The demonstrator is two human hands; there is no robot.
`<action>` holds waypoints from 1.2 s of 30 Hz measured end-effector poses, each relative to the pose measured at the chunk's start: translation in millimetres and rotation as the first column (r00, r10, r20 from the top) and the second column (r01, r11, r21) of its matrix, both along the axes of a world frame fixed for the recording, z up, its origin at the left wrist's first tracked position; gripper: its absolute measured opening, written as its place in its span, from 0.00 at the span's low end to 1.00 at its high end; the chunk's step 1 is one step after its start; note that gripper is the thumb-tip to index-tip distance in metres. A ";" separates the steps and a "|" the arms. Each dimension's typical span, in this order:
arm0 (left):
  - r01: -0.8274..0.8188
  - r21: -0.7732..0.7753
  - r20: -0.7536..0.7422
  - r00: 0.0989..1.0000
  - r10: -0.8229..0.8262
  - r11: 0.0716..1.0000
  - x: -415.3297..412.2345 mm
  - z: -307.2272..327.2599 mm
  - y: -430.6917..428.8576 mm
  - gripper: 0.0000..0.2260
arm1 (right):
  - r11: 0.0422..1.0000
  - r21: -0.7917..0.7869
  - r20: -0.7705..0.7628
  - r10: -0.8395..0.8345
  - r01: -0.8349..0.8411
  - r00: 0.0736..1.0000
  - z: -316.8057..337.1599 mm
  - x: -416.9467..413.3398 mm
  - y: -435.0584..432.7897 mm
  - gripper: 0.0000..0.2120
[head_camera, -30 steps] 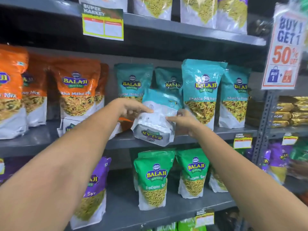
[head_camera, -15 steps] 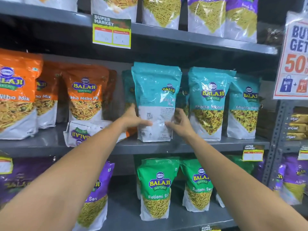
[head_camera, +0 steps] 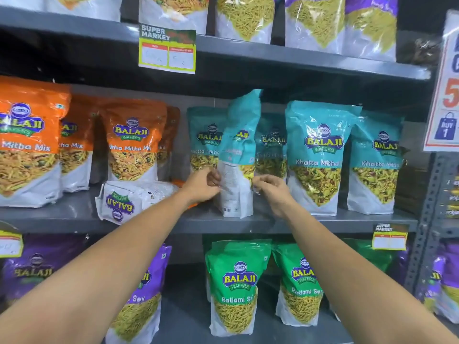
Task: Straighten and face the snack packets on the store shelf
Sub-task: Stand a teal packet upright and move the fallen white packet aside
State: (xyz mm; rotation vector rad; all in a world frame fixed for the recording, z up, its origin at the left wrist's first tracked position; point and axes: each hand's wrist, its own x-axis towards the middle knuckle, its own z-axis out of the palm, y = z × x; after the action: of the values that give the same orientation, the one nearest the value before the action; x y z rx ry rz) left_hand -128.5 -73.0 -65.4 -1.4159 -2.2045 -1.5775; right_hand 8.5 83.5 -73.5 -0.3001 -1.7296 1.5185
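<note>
- Two bare forearms reach up and in from the bottom corners and meet at the middle shelf (head_camera: 298,220).
- Left hand (head_camera: 202,183): fingers curled onto the left edge of a teal packet (head_camera: 239,155), pinching it at the white lower part.
- Right hand (head_camera: 272,187): fingers bent and close together at the packet's right edge, just touching or a hair off; can't tell if it actually grips.
- The teal packet stands with its base on the middle shelf, near the front lip. It is turned edge-on, so the back print faces left-front and only a sliver of the logo shows. Its top leans right.
- Left of the hands, a fallen packet (head_camera: 129,203) lies flat on the same shelf, white base toward the camera, logo upside down. Something orange shows behind the left wrist; can't tell what.
- Behind the held packet: two teal Khatta Mitha packets upright, one to each side of it, partly hidden.
- Right of it: a front teal packet (head_camera: 320,157) upright and facing out, and another (head_camera: 376,165) beside it, set slightly further back.
- Left section: orange Mitha Mix packets (head_camera: 134,142) upright, facing out, several rows deep.
- Lower shelf: green Ratlami Sev packets (head_camera: 238,286) upright in the middle, purple Sev packets (head_camera: 146,294) to the left.
- Top shelf: packets with yellow sev, only their lower halves in view. A price tag (head_camera: 167,49) hangs from that shelf's edge.
- Far right: a promo sign (head_camera: 444,95), cut off by the frame edge.
</note>
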 end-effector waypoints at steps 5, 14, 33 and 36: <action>0.311 -0.057 0.325 0.904 -0.277 0.949 5.0 4.1 0.5 0.14 | 0.963 -0.195 0.007 0.190 -0.185 0.982 2.7 8.9 2.5 0.25; 0.225 -0.164 0.502 0.857 -0.115 0.960 -2.5 20.4 -7.0 0.23 | 0.959 -0.098 0.140 0.277 -0.265 0.950 -0.3 18.9 21.9 0.13; -0.468 -0.754 -0.275 0.862 0.426 0.461 -47.2 80.5 -118.2 0.28 | 0.820 0.547 0.271 -0.366 0.171 0.890 -1.2 -44.6 -148.4 0.22; -0.235 -0.902 -0.145 0.955 0.259 0.361 -59.2 70.1 -148.6 0.25 | 0.996 0.016 0.533 0.070 -0.093 0.843 6.3 -65.2 -168.3 0.28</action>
State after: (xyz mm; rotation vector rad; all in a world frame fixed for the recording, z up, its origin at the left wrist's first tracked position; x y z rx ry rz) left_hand -187.7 -221.6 4.7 -1.0109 -3.2855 -0.1100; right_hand -56.6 -84.8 -67.2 -0.6884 -2.2253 1.5506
